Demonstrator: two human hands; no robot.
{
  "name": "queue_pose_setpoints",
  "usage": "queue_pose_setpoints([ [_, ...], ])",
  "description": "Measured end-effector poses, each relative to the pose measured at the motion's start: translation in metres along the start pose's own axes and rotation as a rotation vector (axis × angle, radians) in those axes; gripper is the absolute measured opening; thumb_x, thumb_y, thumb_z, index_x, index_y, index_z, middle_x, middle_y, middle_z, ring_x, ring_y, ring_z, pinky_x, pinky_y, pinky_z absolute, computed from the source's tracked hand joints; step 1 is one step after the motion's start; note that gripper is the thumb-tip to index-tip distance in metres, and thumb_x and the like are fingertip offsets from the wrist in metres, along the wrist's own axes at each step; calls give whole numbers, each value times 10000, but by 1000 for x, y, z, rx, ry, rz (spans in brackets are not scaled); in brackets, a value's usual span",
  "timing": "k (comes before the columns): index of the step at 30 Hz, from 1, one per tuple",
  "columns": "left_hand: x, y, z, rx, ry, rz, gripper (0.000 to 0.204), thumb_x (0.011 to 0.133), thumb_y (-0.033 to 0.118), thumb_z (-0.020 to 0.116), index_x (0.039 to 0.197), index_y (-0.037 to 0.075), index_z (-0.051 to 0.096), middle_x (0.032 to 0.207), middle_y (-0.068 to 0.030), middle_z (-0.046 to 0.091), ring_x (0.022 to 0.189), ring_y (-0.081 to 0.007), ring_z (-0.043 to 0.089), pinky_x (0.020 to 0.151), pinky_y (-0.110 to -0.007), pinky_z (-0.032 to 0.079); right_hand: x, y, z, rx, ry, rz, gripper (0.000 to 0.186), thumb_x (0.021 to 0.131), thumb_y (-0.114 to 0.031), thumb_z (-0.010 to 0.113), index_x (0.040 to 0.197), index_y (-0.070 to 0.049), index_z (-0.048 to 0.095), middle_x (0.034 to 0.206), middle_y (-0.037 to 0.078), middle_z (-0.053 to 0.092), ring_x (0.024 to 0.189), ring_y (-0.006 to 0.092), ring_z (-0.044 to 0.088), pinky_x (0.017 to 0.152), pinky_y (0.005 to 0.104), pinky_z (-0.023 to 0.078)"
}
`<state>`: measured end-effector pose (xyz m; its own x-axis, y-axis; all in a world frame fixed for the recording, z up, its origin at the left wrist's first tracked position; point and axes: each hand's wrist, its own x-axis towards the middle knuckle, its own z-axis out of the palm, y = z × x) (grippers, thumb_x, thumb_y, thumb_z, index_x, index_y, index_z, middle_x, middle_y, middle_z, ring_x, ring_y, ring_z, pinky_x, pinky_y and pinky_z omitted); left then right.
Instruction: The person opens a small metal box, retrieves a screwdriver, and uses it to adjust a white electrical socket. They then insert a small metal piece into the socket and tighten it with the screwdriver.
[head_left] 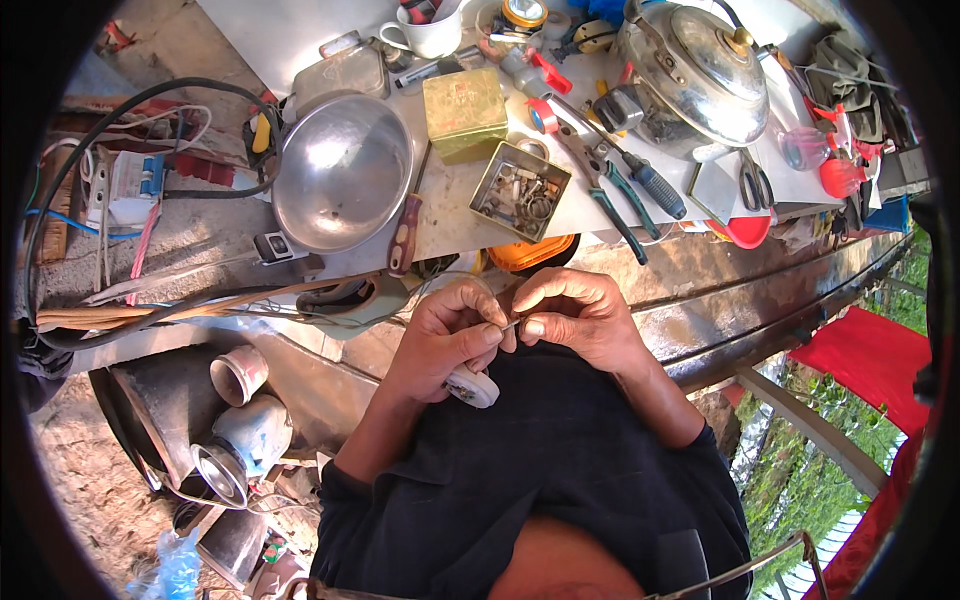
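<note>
- Just off the near edge of the worktop [447,222], pinches a small slim piece [514,324] between the fingertips of left hand [450,335] and right hand [590,318]; cannot tell its material or full shape, mostly covered by bent fingers.
- Below the curled fingers of left hand, also holds a round white disc [472,387], thick-rimmed, with darker marks on its face; behind it, see the soft dark cloth of a shirt [545,440].
- At the worktop's left edge, see a wide bowl [345,175] of shiny metal; just beside it, lying across the near edge, a screwdriver [404,237] with a brownish, ridged handle.
- Nearer the middle, see a boxy, gold-coloured tin [464,112], closed and scuffed; between it and the near edge, a square open tin [556,211], crowded with small metal parts [521,195].
- Right of these, note cutters [618,208] with teal handles reaching past the near edge.
- Toward the far right, see a bulging, polished metal kettle [700,75] and, closer to the near edge, scissors [755,183] with dark loops.
- Between the near edge and the hands, meet a rounded orange object [530,253], partly covered.
</note>
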<state>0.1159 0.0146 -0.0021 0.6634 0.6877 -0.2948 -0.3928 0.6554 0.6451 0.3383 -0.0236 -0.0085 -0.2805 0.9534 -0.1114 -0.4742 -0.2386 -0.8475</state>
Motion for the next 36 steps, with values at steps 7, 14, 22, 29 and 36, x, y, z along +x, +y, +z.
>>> queue_pose_setpoints([
  [7,-5,-2,-1,52,20,-55,142,973,107,752,1043,22,662,875,-128,708,569,-66,522,506,-198,415,-7,1,2,-75,-12,-27,118,953,13,746,1068,1,769,978,97,733,856,164,700,731,310,570],
  [14,-5,-7,8,21,130,-100,168,991,132,727,1079,7,658,861,-115,700,559,-64,509,496,-191,401,-11,-4,3,-690,110,-342,195,860,30,807,1045,-20,773,1029,115,741,900,218,716,756,319,579],
  [22,-1,-4,14,262,227,-84,133,1013,101,702,1092,-4,685,869,-61,703,648,-50,559,570,-197,445,-11,-3,5,-862,164,-357,310,823,44,825,1103,-33,717,1052,93,738,898,234,741,786,347,595],
  [29,0,-6,23,339,296,40,131,984,60,728,1085,9,661,974,-34,672,743,-34,591,624,-191,472,-13,8,8,-745,266,-286,418,833,11,848,1190,-44,638,1049,80,743,881,186,772,754,301,634],
  [36,2,-2,17,195,257,-119,133,1000,114,732,1050,21,651,883,-27,650,644,-49,524,569,-209,421,-13,0,5,-880,240,-395,346,841,54,839,1130,-29,668,1033,110,752,919,189,766,795,294,610],
])
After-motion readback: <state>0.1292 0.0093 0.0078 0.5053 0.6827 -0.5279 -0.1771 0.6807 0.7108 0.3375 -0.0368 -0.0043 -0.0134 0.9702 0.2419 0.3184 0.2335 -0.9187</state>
